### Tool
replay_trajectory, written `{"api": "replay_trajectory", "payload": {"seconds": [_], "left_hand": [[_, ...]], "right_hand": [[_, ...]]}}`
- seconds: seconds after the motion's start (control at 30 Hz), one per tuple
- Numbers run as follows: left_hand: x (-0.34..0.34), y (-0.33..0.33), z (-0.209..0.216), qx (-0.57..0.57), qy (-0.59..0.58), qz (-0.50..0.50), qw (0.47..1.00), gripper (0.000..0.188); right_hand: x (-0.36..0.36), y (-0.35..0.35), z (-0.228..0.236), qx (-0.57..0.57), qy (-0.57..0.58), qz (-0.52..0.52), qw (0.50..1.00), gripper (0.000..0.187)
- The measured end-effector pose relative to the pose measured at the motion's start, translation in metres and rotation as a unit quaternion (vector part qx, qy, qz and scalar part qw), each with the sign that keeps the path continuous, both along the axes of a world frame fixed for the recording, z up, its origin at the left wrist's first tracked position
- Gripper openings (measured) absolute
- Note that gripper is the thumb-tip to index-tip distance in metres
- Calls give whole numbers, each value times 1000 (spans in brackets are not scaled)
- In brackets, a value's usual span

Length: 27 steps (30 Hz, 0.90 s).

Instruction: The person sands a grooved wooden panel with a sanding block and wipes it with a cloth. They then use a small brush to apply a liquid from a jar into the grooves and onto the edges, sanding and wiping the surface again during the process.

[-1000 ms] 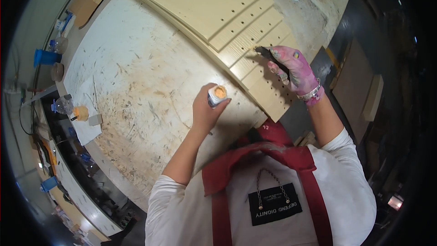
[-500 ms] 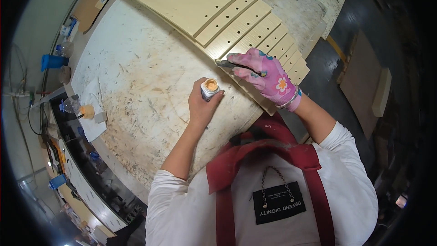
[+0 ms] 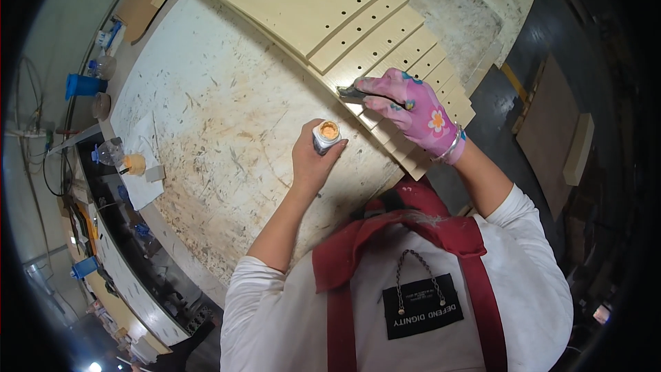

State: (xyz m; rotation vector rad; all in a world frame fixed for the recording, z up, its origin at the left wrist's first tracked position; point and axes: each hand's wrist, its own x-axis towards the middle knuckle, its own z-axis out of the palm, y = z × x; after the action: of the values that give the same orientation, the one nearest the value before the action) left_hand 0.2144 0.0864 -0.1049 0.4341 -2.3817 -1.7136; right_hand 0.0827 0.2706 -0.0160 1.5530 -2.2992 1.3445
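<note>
My left hand (image 3: 313, 162), bare, is wrapped round a small white jar (image 3: 321, 146) with its mouth uncovered and tan-orange paste inside, held above the worktable. A pink glove with a flower print covers my right hand (image 3: 416, 114). Its fingers pinch a thin dark tool (image 3: 351, 92); whether this is a brush or a small spatula I cannot tell. The tool's tip is at the near edge of a stack of cream boards (image 3: 275, 0). These lie fanned out in steps, with dark round holes along their stepped ends.
The worktable (image 3: 206, 96) is stained and scuffed. Along its left edge are a blue cup (image 3: 85, 86), a clear bottle (image 3: 109, 153), a small tan-filled pot (image 3: 134, 164) and white paper (image 3: 143, 193). A brown cardboard piece (image 3: 141, 14) lies at far left. Right of the table, a brown panel (image 3: 547, 131) leans.
The whole view has shifted slightly, carrying the scene to the right. Relative to the boards, my gloved right hand and tool have moved a little away from me along the edge. Both grips are unchanged.
</note>
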Motion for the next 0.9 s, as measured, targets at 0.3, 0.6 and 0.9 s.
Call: {"api": "replay_trajectory", "payload": {"seconds": [0.3, 0.6, 0.9], "left_hand": [[2, -1, -1, 6, -10, 9, 1000, 47], [2, 0, 0, 0, 8, 14, 1000, 49], [-2, 10, 15, -13, -7, 48, 999, 42]], "right_hand": [[5, 15, 16, -44, -438, -24, 898, 30], [5, 31, 10, -99, -574, -44, 812, 30], [14, 68, -2, -102, -682, -43, 723, 26]]}}
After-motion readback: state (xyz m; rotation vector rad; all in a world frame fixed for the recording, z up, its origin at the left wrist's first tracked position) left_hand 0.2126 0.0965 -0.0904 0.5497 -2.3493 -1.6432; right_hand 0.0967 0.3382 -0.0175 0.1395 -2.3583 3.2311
